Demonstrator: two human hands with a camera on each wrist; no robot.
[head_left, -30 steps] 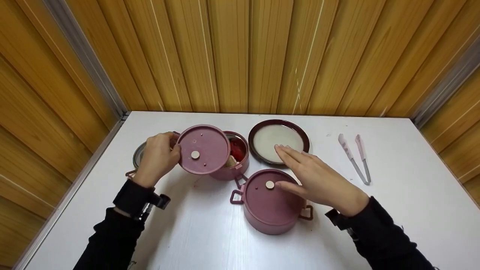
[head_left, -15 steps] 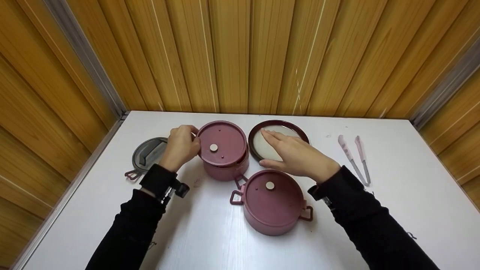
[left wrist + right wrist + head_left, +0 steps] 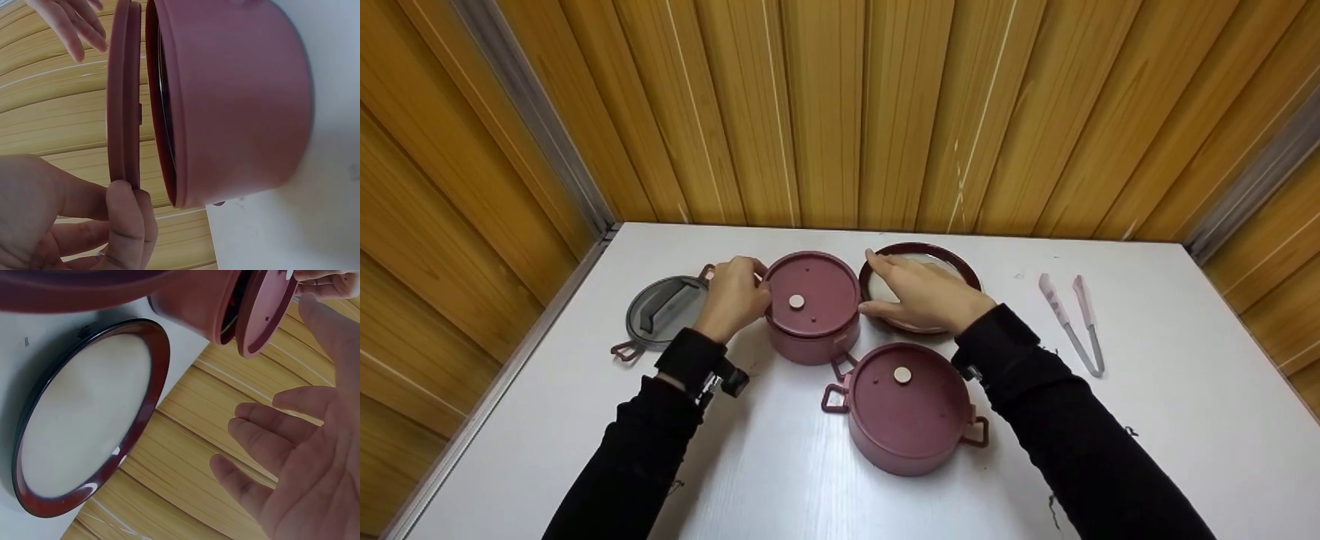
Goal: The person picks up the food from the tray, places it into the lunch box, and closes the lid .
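Observation:
My left hand (image 3: 733, 298) pinches the edge of a round mauve pot lid (image 3: 829, 289) with a pale knob. The lid hangs over the back pot (image 3: 806, 349); in the left wrist view a gap shows between the lid (image 3: 124, 101) and the pot's rim, so they are apart there. Something red shows inside that pot in the right wrist view. My right hand (image 3: 926, 296) hovers over the plate beside the lid, its fingers extended and holding nothing. Its thumb tip is close to the lid's right edge; whether it touches is unclear.
A second mauve pot (image 3: 907, 420), lid on, stands in front. The cream plate with a dark red rim (image 3: 976, 281) sits behind it. Tongs (image 3: 1091, 337) lie at the right. A grey round dish-like piece (image 3: 660, 315) with brown handles lies at the left. Wood-pattern walls enclose the table.
My left hand has carried the lid rightward from beside the back pot to over it, levelling it. My right hand has moved left, from above the front pot to beside the lid.

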